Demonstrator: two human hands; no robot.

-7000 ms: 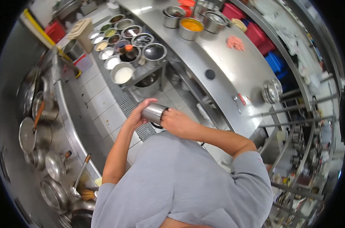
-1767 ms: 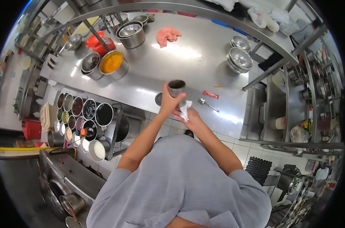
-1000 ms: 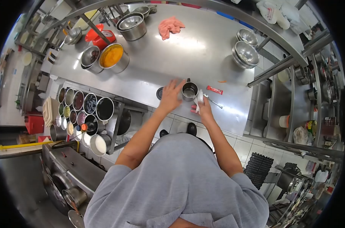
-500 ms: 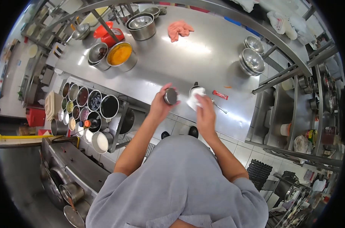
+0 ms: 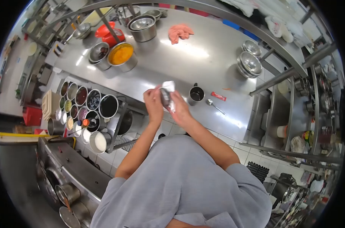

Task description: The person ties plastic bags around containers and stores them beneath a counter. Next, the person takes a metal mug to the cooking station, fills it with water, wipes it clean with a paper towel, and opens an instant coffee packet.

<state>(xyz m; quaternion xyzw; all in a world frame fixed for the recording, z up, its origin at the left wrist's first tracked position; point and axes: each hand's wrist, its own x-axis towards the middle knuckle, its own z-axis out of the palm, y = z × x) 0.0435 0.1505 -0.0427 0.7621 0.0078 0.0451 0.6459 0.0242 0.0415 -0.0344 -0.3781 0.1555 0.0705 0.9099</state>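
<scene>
My left hand (image 5: 152, 105) is closed around a small, round metal piece (image 5: 165, 97), a cup or a lid; which one I cannot tell. Against its far and right side, my right hand (image 5: 181, 111) presses a white cloth or paper towel (image 5: 168, 85), fingers closed on it. Both hands are over the near edge of the steel table. Just right of them stands a metal mug (image 5: 196, 94) with dark contents or a dark inside, its handle pointing away. Beyond it lie a small spoon (image 5: 217, 108) and a red sachet (image 5: 219, 96).
A pot of orange liquid (image 5: 121, 56), a red appliance (image 5: 112, 34) and nested metal bowls (image 5: 142, 23) stand at the far left. An orange cloth (image 5: 181, 33) lies at the back. Stacked bowls (image 5: 250, 64) sit right. Several ingredient tubs (image 5: 93, 99) are at my left.
My right hand has moved left with the white cloth and now meets the metal piece in my left hand. The mug, earlier partly covered, is now in plain view.
</scene>
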